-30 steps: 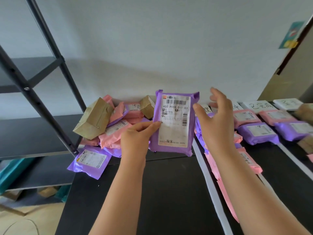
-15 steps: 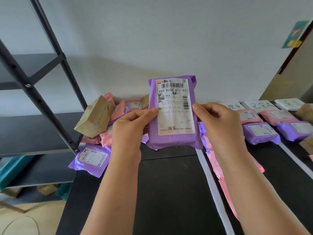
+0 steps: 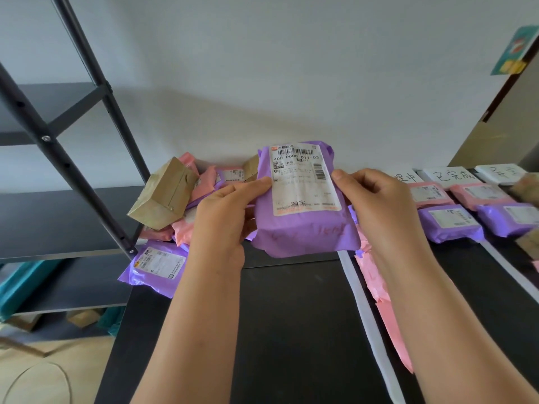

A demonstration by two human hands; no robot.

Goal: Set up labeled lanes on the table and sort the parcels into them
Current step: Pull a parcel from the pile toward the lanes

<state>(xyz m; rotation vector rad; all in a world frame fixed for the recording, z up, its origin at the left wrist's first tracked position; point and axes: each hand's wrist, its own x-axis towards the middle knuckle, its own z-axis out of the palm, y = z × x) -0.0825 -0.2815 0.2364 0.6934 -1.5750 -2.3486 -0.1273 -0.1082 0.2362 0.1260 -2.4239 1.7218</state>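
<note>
Far left: a metal shelf rack (image 3: 73,170). At the black table's (image 3: 291,330) far left corner lies a heap of pink parcels (image 3: 204,185) with a brown box (image 3: 163,196) on top. Centre: the left hand (image 3: 224,217) and right hand (image 3: 379,205) grip a purple parcel (image 3: 303,228) raised above the table, thumbs on its labelled front, fingers curled behind. Right: a white tape strip (image 3: 358,301), then handwritten cards (image 3: 450,176) at the far edge with sorted parcels (image 3: 449,224) just near of them.

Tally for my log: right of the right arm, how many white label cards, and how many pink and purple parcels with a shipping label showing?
White label cards: 3
Pink parcels: 2
Purple parcels: 2
Total: 7
Blurred brown things at the frame edge left out.
</note>
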